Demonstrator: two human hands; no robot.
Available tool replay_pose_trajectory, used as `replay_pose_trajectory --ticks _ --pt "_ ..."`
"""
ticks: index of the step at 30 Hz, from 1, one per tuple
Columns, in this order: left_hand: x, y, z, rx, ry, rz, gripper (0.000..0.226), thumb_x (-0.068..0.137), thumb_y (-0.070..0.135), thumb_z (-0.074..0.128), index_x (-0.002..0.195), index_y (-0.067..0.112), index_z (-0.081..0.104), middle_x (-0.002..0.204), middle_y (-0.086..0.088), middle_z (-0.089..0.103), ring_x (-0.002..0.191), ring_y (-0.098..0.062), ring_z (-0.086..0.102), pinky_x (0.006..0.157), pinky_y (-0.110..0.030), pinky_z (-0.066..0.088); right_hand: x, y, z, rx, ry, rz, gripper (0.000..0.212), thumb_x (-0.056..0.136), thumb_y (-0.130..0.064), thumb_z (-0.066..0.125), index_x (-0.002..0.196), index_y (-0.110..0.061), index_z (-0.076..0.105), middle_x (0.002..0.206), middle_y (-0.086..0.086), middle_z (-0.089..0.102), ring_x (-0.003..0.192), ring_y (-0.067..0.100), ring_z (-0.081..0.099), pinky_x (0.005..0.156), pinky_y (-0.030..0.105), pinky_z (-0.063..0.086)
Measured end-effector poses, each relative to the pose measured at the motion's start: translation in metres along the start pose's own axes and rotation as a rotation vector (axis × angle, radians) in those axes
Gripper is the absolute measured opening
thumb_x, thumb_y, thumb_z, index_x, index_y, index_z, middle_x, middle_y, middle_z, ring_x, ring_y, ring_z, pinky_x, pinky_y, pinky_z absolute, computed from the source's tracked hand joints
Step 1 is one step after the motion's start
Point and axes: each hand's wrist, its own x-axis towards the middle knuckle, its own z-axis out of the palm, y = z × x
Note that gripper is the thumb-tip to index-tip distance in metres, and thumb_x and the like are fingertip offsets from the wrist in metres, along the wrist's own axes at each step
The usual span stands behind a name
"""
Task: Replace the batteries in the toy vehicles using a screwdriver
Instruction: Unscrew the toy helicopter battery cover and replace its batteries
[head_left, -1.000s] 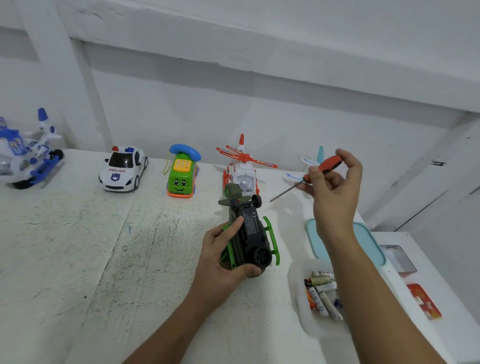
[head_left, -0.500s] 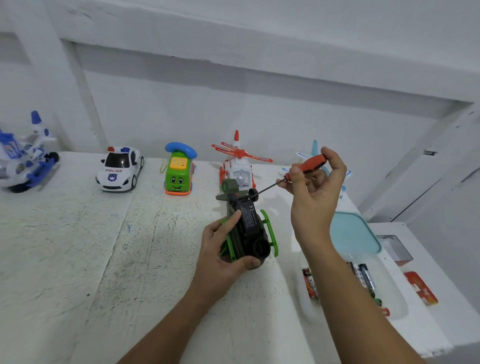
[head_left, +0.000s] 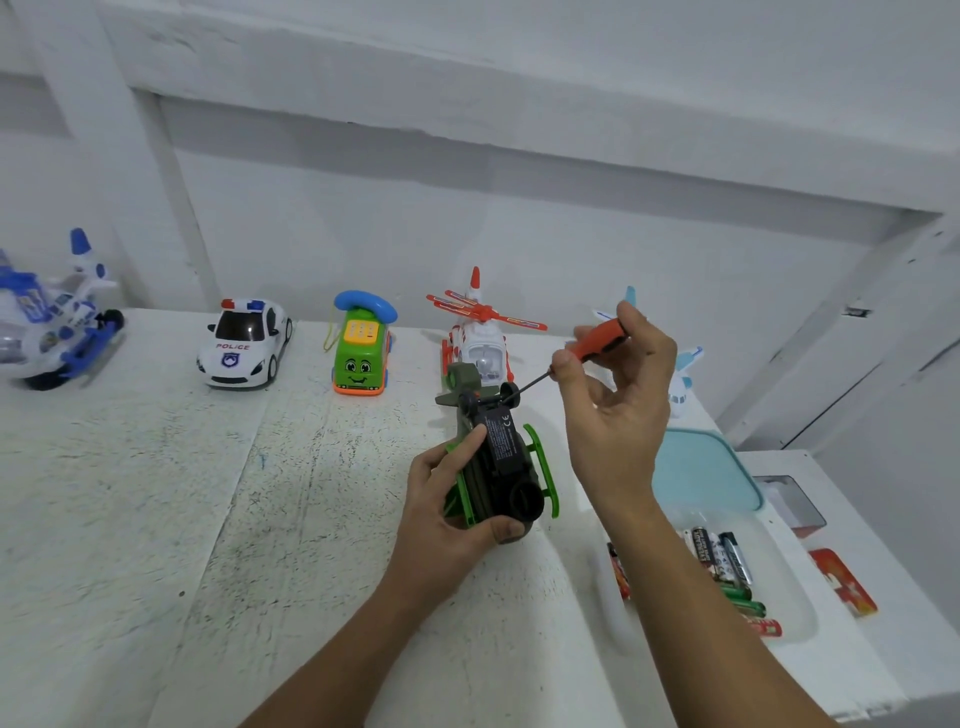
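My left hand (head_left: 447, 499) grips a dark green toy helicopter (head_left: 501, 457), turned belly-up over the white table (head_left: 156, 493), its black battery cover facing me. My right hand (head_left: 618, 410) pinches an orange-handled screwdriver (head_left: 592, 340) by the handle. Its thin shaft slants down-left, and the tip touches the far end of the helicopter's underside. A clear tub of several batteries (head_left: 722, 561) sits at the right, partly hidden by my right forearm.
Along the back wall stand a blue-and-white helicopter (head_left: 52, 322), a police car (head_left: 244, 343), a green phone car (head_left: 363, 348), a red-and-white helicopter (head_left: 480, 343) and a white plane (head_left: 680, 384). A teal lid (head_left: 701, 473) and a red pack (head_left: 841, 582) lie at the right.
My right hand has moved left and down, bringing the screwdriver tip from the air onto the far end of the helicopter's underside. My left hand keeps holding the toy.
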Motion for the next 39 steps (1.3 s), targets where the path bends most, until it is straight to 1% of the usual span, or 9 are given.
replay_pose_trajectory --ticks 5,7,11,15,20,27,30,33,39 --pt "0.0 0.0 0.0 0.003 0.004 -0.002 0.091 0.064 0.01 0.088 0.132 0.05 0.043 0.129 0.003 0.039 0.119 0.014 0.038 0.087 -0.004 0.044 -0.004 -0.006 -0.005 0.062 -0.082 -0.092 0.048 0.086 0.009 0.056 0.125 -0.018 0.051 0.112 0.005 0.063 0.113 0.024 0.063 0.088 0.044 0.057" --pt "0.0 0.001 0.0 -0.001 0.005 0.001 0.091 0.063 0.009 0.088 0.132 0.05 0.043 0.128 0.003 0.039 0.118 0.014 0.039 0.087 -0.003 0.043 -0.004 -0.009 -0.005 0.08 -0.111 -0.098 0.046 0.086 0.003 0.06 0.119 -0.029 0.052 0.108 -0.006 0.065 0.102 0.027 0.068 0.086 0.047 0.057" --pt "-0.001 0.002 -0.001 -0.005 -0.001 0.006 0.091 0.064 0.01 0.088 0.131 0.051 0.042 0.128 0.002 0.039 0.118 0.012 0.04 0.089 -0.005 0.044 0.001 -0.013 -0.005 -0.06 -0.121 -0.135 0.044 0.084 -0.005 0.072 0.114 -0.034 0.058 0.091 -0.013 0.056 0.084 0.012 0.063 0.074 0.03 0.057" --pt "-0.001 0.004 -0.001 0.014 -0.006 0.01 0.091 0.064 0.009 0.087 0.131 0.051 0.041 0.13 -0.001 0.039 0.118 0.014 0.037 0.086 0.001 0.04 0.003 -0.015 -0.005 -0.123 -0.119 -0.141 0.036 0.085 -0.014 0.072 0.112 -0.034 0.061 0.088 -0.021 0.051 0.087 0.01 0.058 0.071 0.029 0.056" --pt "-0.001 0.006 -0.001 0.011 -0.004 0.014 0.092 0.064 0.007 0.087 0.131 0.049 0.042 0.128 -0.003 0.04 0.115 0.014 0.039 0.087 0.0 0.041 0.001 -0.015 -0.008 -0.066 -0.204 -0.153 0.05 0.086 0.001 0.059 0.129 -0.026 0.056 0.108 0.0 0.062 0.104 0.021 0.065 0.083 0.04 0.059" --pt "-0.003 0.009 -0.001 0.013 0.0 0.031 0.093 0.063 0.006 0.087 0.132 0.048 0.041 0.127 -0.005 0.04 0.114 0.016 0.039 0.087 0.0 0.039 0.002 -0.018 -0.001 -0.127 -0.132 -0.134 0.04 0.081 -0.012 0.076 0.11 -0.035 0.062 0.086 0.003 0.054 0.077 0.004 0.057 0.072 0.019 0.05" --pt "-0.003 0.01 0.0 0.007 0.006 0.033 0.092 0.063 0.005 0.087 0.131 0.046 0.041 0.125 -0.006 0.041 0.112 0.017 0.039 0.087 0.001 0.038 0.0 -0.02 0.002 -0.133 -0.12 -0.139 0.037 0.085 -0.015 0.071 0.117 -0.031 0.061 0.096 0.003 0.055 0.086 0.006 0.06 0.076 0.019 0.053" --pt "-0.003 0.011 0.0 0.014 0.011 0.041 0.092 0.062 0.007 0.088 0.13 0.047 0.041 0.124 -0.007 0.042 0.111 0.016 0.04 0.088 0.001 0.037 -0.002 -0.022 0.0 -0.105 -0.184 -0.129 0.052 0.084 -0.004 0.062 0.129 -0.027 0.054 0.109 -0.003 0.059 0.102 0.015 0.064 0.083 0.023 0.056" --pt "-0.003 0.01 -0.001 -0.006 0.013 0.036 0.093 0.061 0.007 0.088 0.13 0.049 0.042 0.124 -0.006 0.043 0.112 0.013 0.041 0.088 0.0 0.037 -0.002 -0.02 0.006 -0.112 -0.173 -0.084 0.053 0.085 -0.007 0.07 0.129 -0.033 0.056 0.085 -0.006 0.054 0.081 0.009 0.057 0.078 0.024 0.055"
